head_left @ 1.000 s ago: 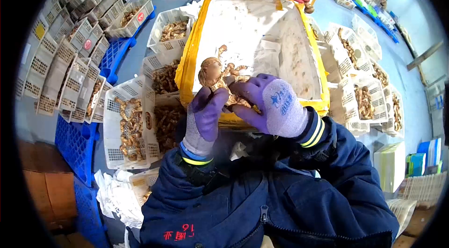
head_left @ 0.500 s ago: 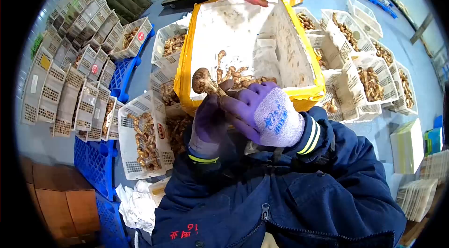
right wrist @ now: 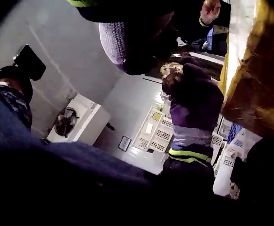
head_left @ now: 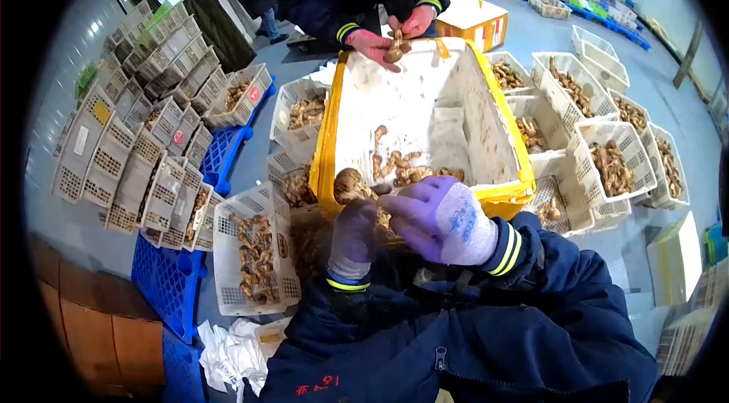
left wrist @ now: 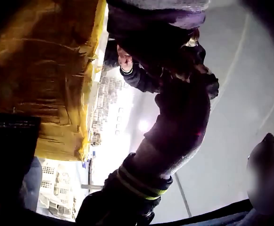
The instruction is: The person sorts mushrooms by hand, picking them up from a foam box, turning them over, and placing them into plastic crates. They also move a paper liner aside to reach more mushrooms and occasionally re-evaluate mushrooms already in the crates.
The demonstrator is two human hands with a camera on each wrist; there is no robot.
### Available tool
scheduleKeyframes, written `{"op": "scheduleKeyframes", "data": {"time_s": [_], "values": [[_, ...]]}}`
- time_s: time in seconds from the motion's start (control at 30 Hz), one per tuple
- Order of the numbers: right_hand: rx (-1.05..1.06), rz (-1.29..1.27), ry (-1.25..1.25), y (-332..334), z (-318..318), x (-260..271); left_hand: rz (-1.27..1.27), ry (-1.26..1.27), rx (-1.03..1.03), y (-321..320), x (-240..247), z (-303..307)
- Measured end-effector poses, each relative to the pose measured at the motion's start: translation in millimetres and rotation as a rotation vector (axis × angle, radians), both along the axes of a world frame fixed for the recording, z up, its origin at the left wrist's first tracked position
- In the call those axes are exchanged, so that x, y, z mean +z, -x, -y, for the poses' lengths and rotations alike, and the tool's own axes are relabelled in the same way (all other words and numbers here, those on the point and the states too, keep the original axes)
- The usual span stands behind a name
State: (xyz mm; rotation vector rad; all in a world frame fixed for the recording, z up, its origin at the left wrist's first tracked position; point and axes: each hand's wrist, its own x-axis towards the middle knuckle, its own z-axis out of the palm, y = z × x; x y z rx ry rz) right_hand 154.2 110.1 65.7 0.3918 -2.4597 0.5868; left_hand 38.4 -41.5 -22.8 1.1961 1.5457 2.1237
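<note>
Over the near rim of a yellow-taped foam box (head_left: 343,122), my gloved left hand (head_left: 353,232) grips a brown mushroom (head_left: 351,186) with its rounded cap tilted up to the left. My right hand (head_left: 448,221), in a matching purple glove, has its fingers curled at the mushroom's stem and hides part of it. The right wrist view shows the mushroom's pale, rough surface (right wrist: 171,69) beside the dark fingers of the left hand (right wrist: 196,106). Several more mushrooms (head_left: 410,171) lie at the near end inside the box.
Across the box another person's hands (head_left: 372,46) hold a mushroom (head_left: 396,46). White crates of mushrooms (head_left: 247,251) stand left, with others (head_left: 607,164) on the right. Stacked crates (head_left: 144,167), a blue pallet (head_left: 171,281) and cardboard boxes (head_left: 99,319) are farther left.
The head view has shifted, so the box sits lower in it. The mushroom turned from upright over the box to a slant near its rim. The other person's hands moved left along the far rim.
</note>
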Motion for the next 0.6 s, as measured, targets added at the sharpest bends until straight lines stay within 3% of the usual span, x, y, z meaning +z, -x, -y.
{"op": "scheduleKeyframes", "data": {"time_s": [0.03, 0.07, 0.13, 0.2, 0.23, 0.27, 0.37, 0.47, 0.5, 0.6], "values": [[-0.023, -0.052, 0.093, 1.7, -6.2, 3.0, 0.59, -0.166, -0.239, -2.2, 9.2, -0.3], [-0.048, -0.096, 0.192, 3.5, -11.6, 5.3, 0.771, -0.18, -0.19, -13.2, 18.7, -1.7], [-0.028, 0.024, 0.502, 11.1, -16.6, 3.9, 0.483, -0.036, -0.211, -15.8, 16.0, 1.4], [0.149, 0.35, 1.053, 18.0, -19.4, -2.0, 0.62, -0.017, -0.386, -15.3, 13.7, 1.3], [0.347, 0.489, 1.243, 20.9, -26.0, -8.2, 0.667, 0.043, -0.36, -23.7, 27.2, 1.0], [0.403, 0.454, 1.18, 23.9, -28.2, -18.0, 0.596, -0.023, -0.496, -21.8, 23.0, -2.9], [0.609, 0.625, 1.311, 22.5, -25.3, -12.7, 0.787, 0.065, -0.504, -25.8, 22.1, 5.0], [0.654, 0.549, 1.331, 25.8, -24.9, -15.7, 1.099, -0.1, -0.713, -22.0, 14.2, 7.1], [0.649, 0.501, 1.331, 26.0, -25.2, -17.3, 1.039, -0.143, -0.806, -19.5, 13.4, 3.6], [0.564, 0.318, 1.023, 24.5, -25.0, -14.9, 1.073, -0.181, -0.829, -25.1, 20.4, 0.6]]}}
